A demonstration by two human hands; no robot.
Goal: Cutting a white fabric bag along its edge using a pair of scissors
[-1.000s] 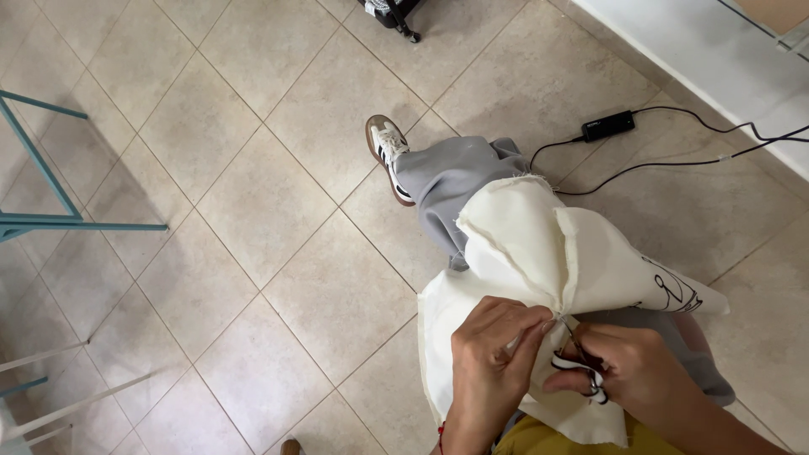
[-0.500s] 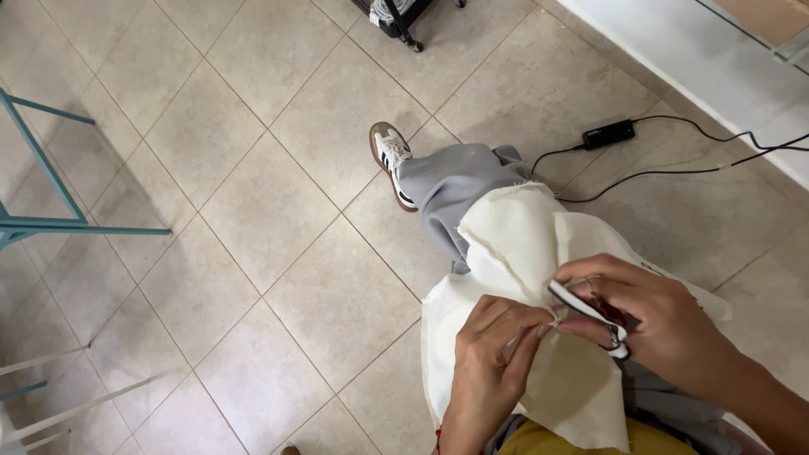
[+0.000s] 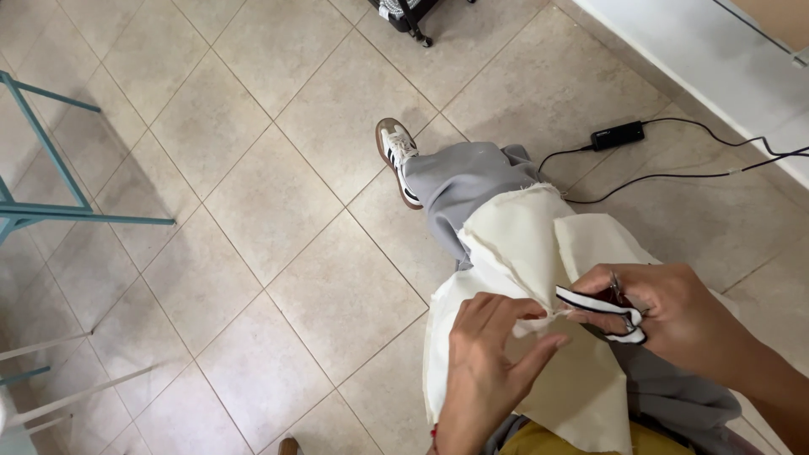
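- Holding: our left hand (image 3: 484, 362) pinches the raw edge of a cream fabric piece (image 3: 539, 253) between thumb and curled forefinger, the other fingers spread loose over the cloth.
- Our right hand (image 3: 674, 307) is closed around small black-and-white thread snips (image 3: 602, 313), whose tip meets the fabric edge just beside our left fingertips.
- The fabric drapes over our grey-trousered leg (image 3: 459, 181), beneath and beyond both sets of fingers.
- Past the fingers, at the end of that leg: a white sneaker with dark stripes (image 3: 396, 152) on the beige tiled floor (image 3: 253, 194).
- Well beyond our right fingers: a black power adapter (image 3: 618, 135) with its cable.
- Far to the left of our fingers: a teal metal frame (image 3: 50, 211).
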